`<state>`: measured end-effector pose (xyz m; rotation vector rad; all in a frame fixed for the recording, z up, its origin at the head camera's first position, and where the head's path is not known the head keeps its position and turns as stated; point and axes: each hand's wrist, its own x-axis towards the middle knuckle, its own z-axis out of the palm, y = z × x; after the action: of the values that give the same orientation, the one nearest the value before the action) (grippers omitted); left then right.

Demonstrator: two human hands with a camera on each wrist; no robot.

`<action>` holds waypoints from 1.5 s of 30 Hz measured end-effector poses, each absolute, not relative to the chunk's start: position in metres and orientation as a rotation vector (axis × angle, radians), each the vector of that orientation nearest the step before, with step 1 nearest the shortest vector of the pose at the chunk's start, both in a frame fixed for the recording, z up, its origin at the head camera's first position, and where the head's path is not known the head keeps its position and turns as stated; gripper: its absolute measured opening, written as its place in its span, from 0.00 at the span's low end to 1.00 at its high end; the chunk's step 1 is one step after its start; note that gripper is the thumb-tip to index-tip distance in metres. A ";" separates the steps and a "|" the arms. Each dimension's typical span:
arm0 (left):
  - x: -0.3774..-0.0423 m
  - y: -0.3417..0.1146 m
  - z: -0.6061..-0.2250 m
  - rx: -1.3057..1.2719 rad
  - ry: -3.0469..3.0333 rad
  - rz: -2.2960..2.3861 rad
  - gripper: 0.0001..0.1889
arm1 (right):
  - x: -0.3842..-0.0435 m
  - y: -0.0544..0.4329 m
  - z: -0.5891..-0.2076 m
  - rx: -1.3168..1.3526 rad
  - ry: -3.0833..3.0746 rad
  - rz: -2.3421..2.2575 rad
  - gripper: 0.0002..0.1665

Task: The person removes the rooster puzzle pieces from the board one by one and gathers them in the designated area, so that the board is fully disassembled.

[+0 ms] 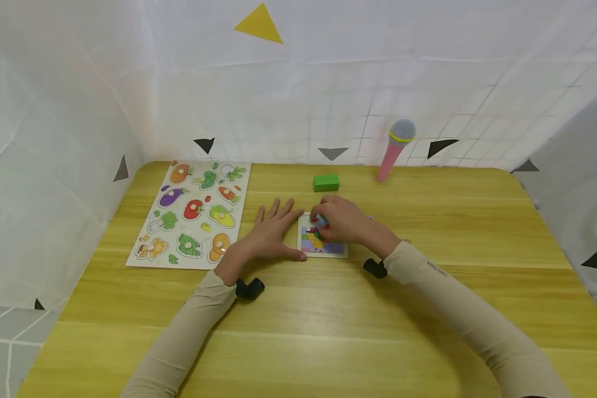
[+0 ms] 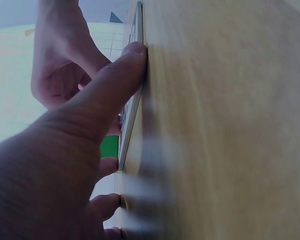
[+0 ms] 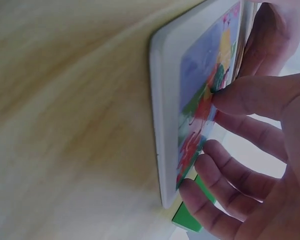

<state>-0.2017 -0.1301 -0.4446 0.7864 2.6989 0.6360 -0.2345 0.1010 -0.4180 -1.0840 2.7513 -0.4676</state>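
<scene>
A small picture puzzle (image 1: 335,250) in a white-rimmed tray lies between my hands on the table. Over its upper part, my right hand (image 1: 345,221) bends its fingers and pinches a light-blue and red puzzle piece (image 1: 320,222) between thumb and fingers. The right wrist view has the thumb and fingertips right at the colourful picture (image 3: 202,95); the fingers partly cover the piece. My left hand (image 1: 268,235) lies spread at the tray's left side. Its thumb (image 2: 127,62) rests against the tray's near edge, and its index finger reaches the upper left corner.
A vegetable peg board (image 1: 201,225) lies to the left. Beyond the puzzle stands a green block (image 1: 325,183). A pink toy microphone (image 1: 390,157) lies at the back right, near the white patterned curtain (image 1: 298,99). Wood-grain tabletop (image 1: 323,326) stretches in front.
</scene>
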 end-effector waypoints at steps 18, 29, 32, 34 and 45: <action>-0.203 -0.130 -0.444 0.783 2.694 0.647 0.57 | -0.231 0.098 -0.414 -1.002 2.782 -0.480 0.12; -0.203 -0.131 -0.445 0.793 2.700 0.635 0.57 | -0.228 0.097 -0.412 -1.036 2.799 -0.471 0.11; -0.202 -0.130 -0.445 0.793 2.697 0.628 0.56 | -0.227 0.097 -0.412 -1.022 2.801 -0.466 0.11; -0.202 -0.130 -0.445 0.793 2.695 0.630 0.56 | -0.226 0.097 -0.412 -1.008 2.801 -0.465 0.12; -0.202 -0.130 -0.446 0.792 2.698 0.631 0.57 | -0.218 0.097 -0.418 -1.046 2.898 -0.520 0.11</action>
<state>-0.2023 -0.1303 -0.4462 0.7918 2.6984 0.6307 -0.2183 0.0973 -0.4177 -1.0458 2.8977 -0.5203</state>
